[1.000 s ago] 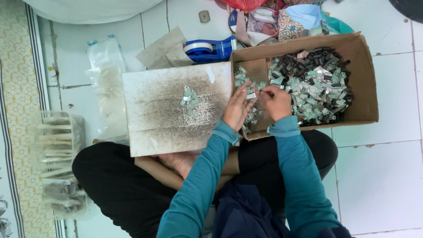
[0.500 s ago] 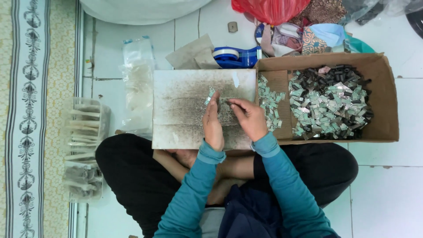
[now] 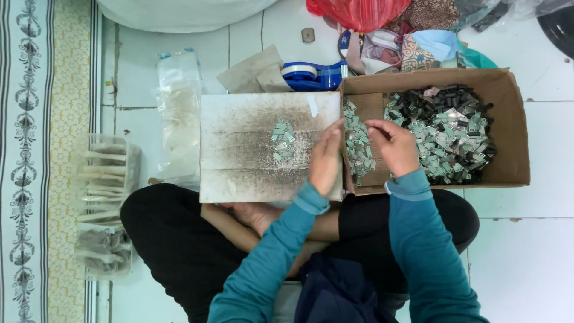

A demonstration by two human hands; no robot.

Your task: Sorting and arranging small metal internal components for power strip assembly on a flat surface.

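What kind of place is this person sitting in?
Probably a home floor used for piecework. The person sits cross-legged on white tiles beside a patterned rug, with a cardboard box of small metal parts and a worn board on the lap.

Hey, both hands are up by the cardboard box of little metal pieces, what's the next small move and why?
Probably dip the right hand into the small metal pieces by the box flap and pick some up. The left hand sits at the board edge, and only a small cluster lies on the board.
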